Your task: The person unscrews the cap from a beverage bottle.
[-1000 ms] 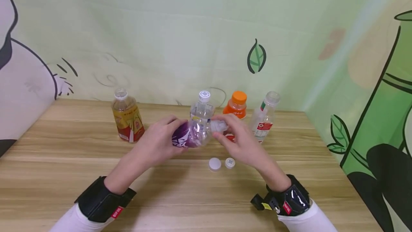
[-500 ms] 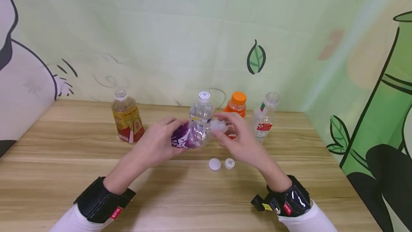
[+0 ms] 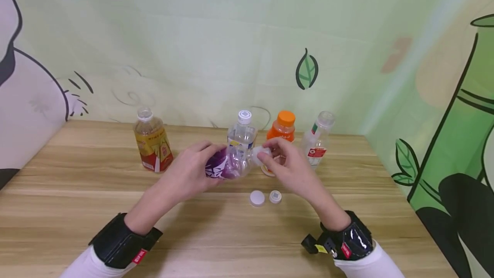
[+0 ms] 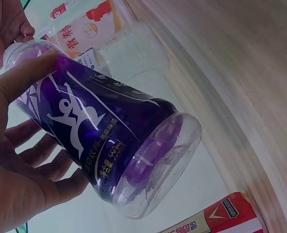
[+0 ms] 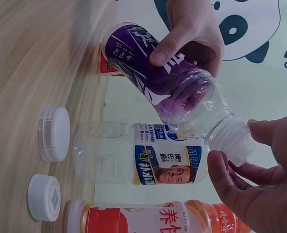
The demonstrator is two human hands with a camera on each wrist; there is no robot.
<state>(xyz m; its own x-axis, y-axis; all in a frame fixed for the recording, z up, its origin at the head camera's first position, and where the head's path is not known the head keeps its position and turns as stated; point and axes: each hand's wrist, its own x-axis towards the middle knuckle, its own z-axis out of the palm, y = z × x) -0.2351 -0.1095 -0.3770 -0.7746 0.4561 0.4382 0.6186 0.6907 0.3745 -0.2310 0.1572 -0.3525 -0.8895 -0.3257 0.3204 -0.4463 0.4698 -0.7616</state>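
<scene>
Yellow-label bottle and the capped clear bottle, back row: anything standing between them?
No. In the head view only bare table lies between the yellow-label bottle and the capped clear bottle.

On a wooden table (image 3: 77,209), four bottles stand in a row near the back edge: a tea bottle (image 3: 152,140) with a red and yellow label and no cap at left, a clear bottle (image 3: 242,130) with a white cap, an orange bottle (image 3: 283,127) with an orange cap, and an uncapped clear bottle (image 3: 317,140) at right. Two loose white caps (image 3: 257,198) (image 3: 275,196) lie side by side in front. Behind hangs a green cartoon backdrop (image 3: 247,46) with leaves and bamboo.
</scene>
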